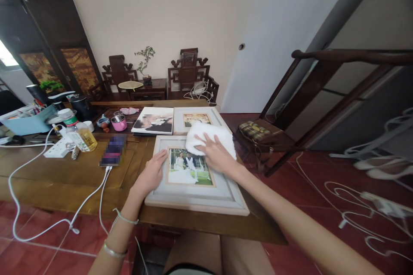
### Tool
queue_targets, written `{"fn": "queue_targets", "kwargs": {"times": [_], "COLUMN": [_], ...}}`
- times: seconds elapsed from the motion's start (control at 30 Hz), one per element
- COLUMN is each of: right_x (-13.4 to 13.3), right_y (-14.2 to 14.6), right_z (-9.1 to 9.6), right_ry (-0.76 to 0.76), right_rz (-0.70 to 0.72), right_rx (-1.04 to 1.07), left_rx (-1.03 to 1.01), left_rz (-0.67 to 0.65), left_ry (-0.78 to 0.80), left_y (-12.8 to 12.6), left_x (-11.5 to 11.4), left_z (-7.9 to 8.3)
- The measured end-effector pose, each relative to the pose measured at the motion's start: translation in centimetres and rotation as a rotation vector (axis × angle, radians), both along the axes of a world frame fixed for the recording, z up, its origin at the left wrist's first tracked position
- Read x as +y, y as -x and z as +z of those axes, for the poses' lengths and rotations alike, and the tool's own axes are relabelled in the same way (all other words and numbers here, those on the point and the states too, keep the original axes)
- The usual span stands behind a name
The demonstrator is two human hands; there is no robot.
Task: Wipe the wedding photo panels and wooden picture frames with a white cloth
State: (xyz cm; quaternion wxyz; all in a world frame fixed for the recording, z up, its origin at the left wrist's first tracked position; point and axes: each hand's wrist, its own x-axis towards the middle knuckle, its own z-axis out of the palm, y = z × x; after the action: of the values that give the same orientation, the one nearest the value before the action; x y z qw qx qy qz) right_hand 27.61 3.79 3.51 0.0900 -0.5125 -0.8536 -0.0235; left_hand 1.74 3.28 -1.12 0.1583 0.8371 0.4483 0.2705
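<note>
A picture frame [196, 202] with a pale wooden rim lies face up near the table's front edge, holding a photo of two people outdoors. My left hand [154, 172] rests on its left border with the fingers stretched out flat. At the upper right corner my right hand [216, 154] has a folded white cloth [214, 135] under its spread fingers and presses it against the frame. The cloth hides that corner and overlaps a second picture frame [179, 116] behind. Left of that one sits a photo panel [153, 121].
On the wooden table [135, 200], a phone [112, 150] is plugged into white cables. Near it are a power strip [60, 148], a bottle of yellow liquid [80, 135], a pink cup [119, 123] and a blue bin [27, 120]. A wooden chair [284, 137] bearing a plaid bag stands right.
</note>
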Motion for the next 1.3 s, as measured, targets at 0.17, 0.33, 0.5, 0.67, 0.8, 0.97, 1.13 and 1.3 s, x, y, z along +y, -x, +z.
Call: {"fn": "queue_targets", "kwargs": {"times": [0.17, 0.33, 0.5, 0.67, 0.8, 0.97, 1.13, 1.3], "right_x": [-1.6, -10.0, -13.3, -9.6, -3.8, 0.4, -3.6, -10.4], "right_y": [0.7, 0.8, 1.1, 1.1, 0.6, 1.0, 2.3, 2.9], "right_z": [0.3, 3.0, 4.6, 2.0, 0.6, 0.4, 0.1, 3.2], "right_ry": [0.083, 0.351, 0.497, 0.320, 0.113, 0.014, 0.103, 0.387], "right_rz": [0.087, 0.255, 0.283, 0.193, 0.072, 0.009, 0.102, 0.230], "right_rx": [-0.060, -0.006, 0.052, 0.080, 0.005, -0.064, -0.069, -0.035], "left_rx": [0.006, 0.005, 0.026, 0.048, 0.050, 0.051, 0.063, 0.074], "left_rz": [0.015, 0.036, 0.027, -0.001, -0.012, 0.005, 0.025, 0.032], "left_ry": [0.014, -0.009, -0.014, -0.002, 0.015, 0.016, 0.023, 0.013], "left_y": [-0.1, -0.2, -0.2, -0.1, -0.1, -0.1, -0.1, -0.1], "left_x": [0.1, 0.0, 0.0, 0.2, 0.1, -0.1, 0.1, 0.3], "left_z": [0.0, -0.2, -0.5, -0.2, 0.3, 0.4, 0.0, -0.4]}}
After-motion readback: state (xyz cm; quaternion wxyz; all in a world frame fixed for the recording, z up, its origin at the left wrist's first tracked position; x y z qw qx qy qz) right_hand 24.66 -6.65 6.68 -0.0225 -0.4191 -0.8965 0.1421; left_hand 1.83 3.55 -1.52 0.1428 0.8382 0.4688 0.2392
